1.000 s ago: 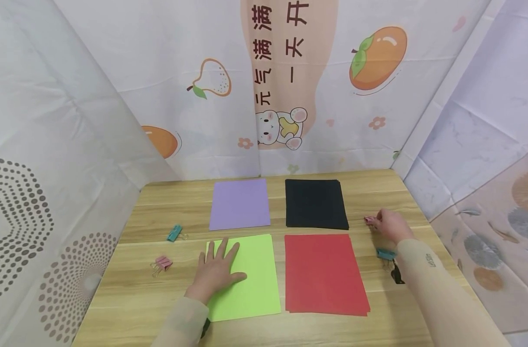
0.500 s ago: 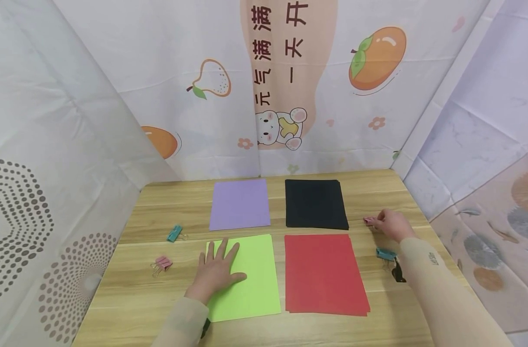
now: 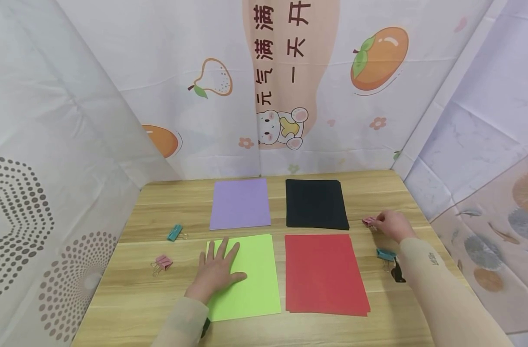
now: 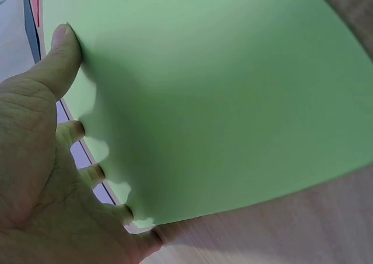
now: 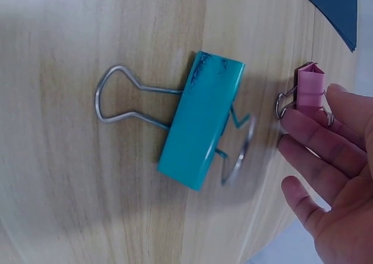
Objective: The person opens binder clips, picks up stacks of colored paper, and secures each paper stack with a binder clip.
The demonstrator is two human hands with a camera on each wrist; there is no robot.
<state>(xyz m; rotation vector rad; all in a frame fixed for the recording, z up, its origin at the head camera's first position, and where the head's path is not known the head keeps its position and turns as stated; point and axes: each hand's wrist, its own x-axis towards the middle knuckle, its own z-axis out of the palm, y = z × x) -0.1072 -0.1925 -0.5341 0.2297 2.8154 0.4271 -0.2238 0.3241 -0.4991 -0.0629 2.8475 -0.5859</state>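
My left hand (image 3: 215, 275) lies with fingers spread over the left part of a bright green sheet of paper (image 3: 257, 284). In the left wrist view its thumb and fingertips rest on the green paper (image 4: 233, 101) along one side. At the right of the table, my right hand (image 3: 394, 225) pinches a pink binder clip (image 3: 369, 221) by its wire-handle end between thumb and fingers. The right wrist view shows this pink clip (image 5: 310, 88) at the fingertips, its body uncovered. Closer to that camera is a teal binder clip (image 5: 201, 121) with both wire handles spread.
Purple paper (image 3: 240, 204) and black paper (image 3: 317, 204) lie at the back, red paper (image 3: 326, 274) in front of the black. Left of the green sheet are another teal clip (image 3: 174, 233) and pink clip (image 3: 163, 262). A black object (image 3: 397, 273) shows beside the right sleeve.
My right hand and the pink binder clip have shifted very slightly toward the black paper. The left hand stays in place on the green paper.
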